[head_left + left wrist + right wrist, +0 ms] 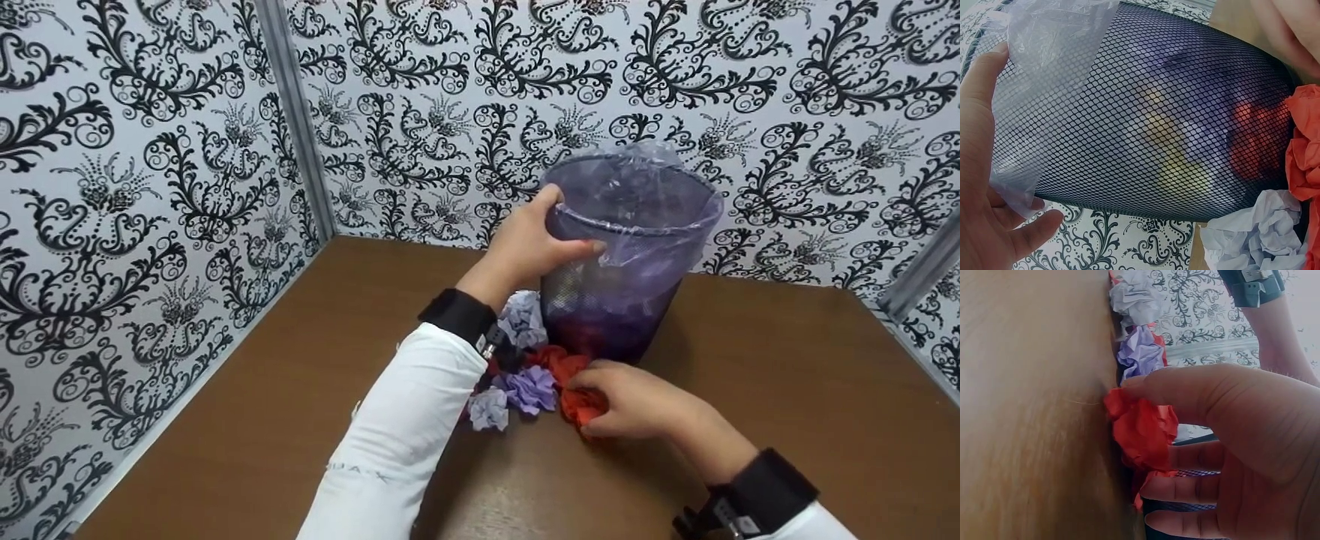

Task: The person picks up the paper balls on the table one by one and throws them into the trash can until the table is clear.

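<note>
A dark mesh wastebasket [600,285] with a clear lilac plastic liner [675,247] leans slightly on the table. My left hand [525,244] grips its rim on the left side, over the liner. Down at the table, my right hand [637,401] pinches a red crumpled paper ball [1143,433] between thumb and fingers. Beside it lie a purple paper ball [531,390] and pale grey ones [489,409]. Another red paper ball [1304,140] touches the basket's base. Through the mesh, yellow crumpled paper [1182,177] and red crumpled paper [1252,140] show inside.
The brown wooden table [300,337] stretches out to both sides of the basket. Behind it and on the left stand panels with black-and-white patterned wallpaper [420,112]. A grey metal post [296,112] marks the corner.
</note>
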Demonstrator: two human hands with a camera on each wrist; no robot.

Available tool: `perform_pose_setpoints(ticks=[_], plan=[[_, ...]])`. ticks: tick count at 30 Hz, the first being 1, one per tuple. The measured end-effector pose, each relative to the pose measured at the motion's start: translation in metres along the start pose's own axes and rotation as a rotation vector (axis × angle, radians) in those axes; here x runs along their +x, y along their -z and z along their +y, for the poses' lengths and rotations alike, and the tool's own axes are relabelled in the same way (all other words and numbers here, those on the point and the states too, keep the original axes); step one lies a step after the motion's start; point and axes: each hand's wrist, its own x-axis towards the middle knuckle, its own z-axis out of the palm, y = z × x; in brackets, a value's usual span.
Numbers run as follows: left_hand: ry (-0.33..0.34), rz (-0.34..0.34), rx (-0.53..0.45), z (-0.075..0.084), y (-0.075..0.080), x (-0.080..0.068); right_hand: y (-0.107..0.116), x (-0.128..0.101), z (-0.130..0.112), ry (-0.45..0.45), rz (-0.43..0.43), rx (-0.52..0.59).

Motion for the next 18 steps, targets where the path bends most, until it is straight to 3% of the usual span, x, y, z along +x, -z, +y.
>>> perform_pose_setpoints(ticks=[18], plan=[[-0.009,0.014,-0.009,-0.0009,-0.0019,0.0002,-0.0038,-0.0024,0.0043,0.073,-0.004,0.045]])
